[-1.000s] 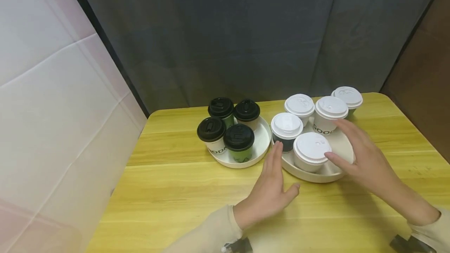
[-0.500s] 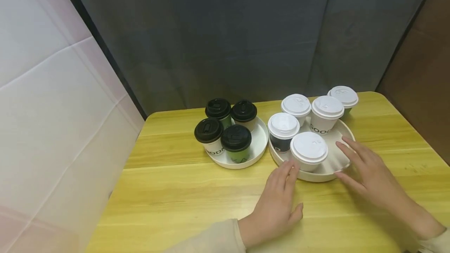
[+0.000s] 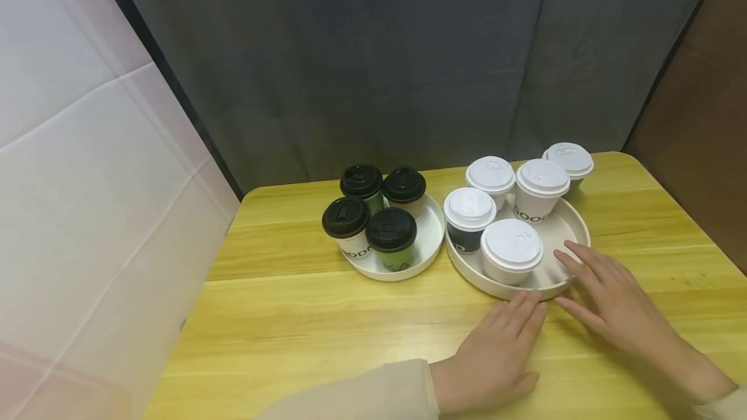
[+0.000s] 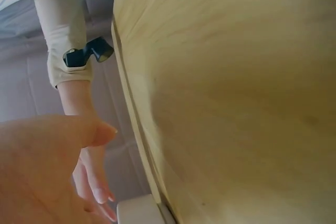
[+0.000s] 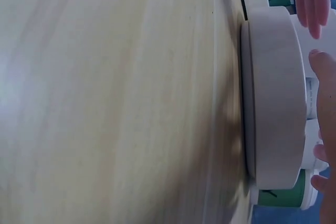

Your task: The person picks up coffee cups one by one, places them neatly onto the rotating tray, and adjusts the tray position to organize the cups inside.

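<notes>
In the head view, a round white tray (image 3: 574, 222) on the right bears several paper coffee cups with white lids, among them a front cup (image 3: 511, 251) and a dark-sleeved cup (image 3: 469, 219). My left hand (image 3: 493, 358) has straight fingers at the tray's front rim; whether they touch it I cannot tell. Beside the tray's front right edge, my right hand (image 3: 621, 306) holds its fingers spread and loosely bent, with nothing in them. The right wrist view gives the tray wall (image 5: 278, 98) from the side, the right thumb (image 5: 323, 64) near its rim.
A smaller white plate (image 3: 432, 232) with several black-lidded cups, including a green one (image 3: 392, 238), stands to the left. A white-lidded green cup (image 3: 569, 164) is at the back right, behind the tray. A dark curtain (image 3: 373, 70) hangs beyond the wooden table (image 3: 303, 329).
My left hand has moved right, from beside the dark-sleeved cup to the tray's front rim. My right hand has drawn back from the front cup, down to the tray's right edge.
</notes>
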`<move>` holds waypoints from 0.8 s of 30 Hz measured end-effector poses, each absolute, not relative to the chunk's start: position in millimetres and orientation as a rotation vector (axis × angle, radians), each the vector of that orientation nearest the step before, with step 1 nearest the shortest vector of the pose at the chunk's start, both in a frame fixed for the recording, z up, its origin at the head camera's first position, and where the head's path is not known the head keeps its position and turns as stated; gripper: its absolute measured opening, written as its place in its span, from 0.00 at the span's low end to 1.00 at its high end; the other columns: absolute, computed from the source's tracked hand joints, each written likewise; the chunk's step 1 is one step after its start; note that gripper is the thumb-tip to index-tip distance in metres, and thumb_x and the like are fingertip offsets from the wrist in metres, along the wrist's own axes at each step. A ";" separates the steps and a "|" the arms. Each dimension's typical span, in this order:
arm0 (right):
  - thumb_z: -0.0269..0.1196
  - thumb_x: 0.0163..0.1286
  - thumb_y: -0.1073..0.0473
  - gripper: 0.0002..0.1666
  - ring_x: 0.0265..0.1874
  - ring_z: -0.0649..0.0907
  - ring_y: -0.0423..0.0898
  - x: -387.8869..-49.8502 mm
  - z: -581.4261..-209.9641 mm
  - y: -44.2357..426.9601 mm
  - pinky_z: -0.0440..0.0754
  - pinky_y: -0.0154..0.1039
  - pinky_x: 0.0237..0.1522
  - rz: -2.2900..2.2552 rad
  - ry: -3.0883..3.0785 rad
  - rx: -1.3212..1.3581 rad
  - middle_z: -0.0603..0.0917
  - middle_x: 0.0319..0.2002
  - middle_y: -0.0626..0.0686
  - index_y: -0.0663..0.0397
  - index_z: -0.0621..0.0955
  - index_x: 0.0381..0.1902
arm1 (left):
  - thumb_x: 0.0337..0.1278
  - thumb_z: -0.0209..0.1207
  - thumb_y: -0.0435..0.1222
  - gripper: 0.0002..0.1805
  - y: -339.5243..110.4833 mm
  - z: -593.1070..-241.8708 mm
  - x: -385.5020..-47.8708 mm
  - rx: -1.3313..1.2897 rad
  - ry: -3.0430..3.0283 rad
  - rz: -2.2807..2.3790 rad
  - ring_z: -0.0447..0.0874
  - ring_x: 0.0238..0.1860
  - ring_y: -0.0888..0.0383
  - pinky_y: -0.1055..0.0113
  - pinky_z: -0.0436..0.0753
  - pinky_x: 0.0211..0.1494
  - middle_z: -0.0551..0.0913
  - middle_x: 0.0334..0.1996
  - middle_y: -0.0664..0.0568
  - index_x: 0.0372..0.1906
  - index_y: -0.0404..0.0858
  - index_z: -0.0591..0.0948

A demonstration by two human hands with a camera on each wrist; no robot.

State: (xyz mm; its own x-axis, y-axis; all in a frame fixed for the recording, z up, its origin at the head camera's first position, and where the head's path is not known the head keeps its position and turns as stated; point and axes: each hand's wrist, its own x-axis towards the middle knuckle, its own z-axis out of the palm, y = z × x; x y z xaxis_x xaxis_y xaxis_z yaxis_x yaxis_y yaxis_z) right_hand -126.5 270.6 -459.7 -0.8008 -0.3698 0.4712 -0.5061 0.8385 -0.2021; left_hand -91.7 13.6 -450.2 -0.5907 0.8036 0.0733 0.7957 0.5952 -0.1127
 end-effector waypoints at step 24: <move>0.65 0.65 0.48 0.39 0.64 0.70 0.58 -128.6 -466.6 278.4 0.44 0.36 0.80 0.370 -2.616 0.676 0.70 0.70 0.59 0.45 0.68 0.73 | 0.60 0.50 0.66 0.54 21.6 -443.5 -98.7 -1.248 -2.829 0.330 0.41 0.82 0.52 0.67 0.60 0.79 0.46 0.80 0.47 0.80 0.41 0.45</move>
State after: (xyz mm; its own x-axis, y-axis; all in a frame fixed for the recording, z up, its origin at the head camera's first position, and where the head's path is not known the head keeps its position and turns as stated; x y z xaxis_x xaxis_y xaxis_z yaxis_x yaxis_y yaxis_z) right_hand -128.6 278.4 -466.6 -0.7979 -0.4005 0.4504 -0.5097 0.8472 -0.1496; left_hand -98.7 21.6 -443.5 -0.6773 0.7336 -0.0561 0.7268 0.6553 -0.2059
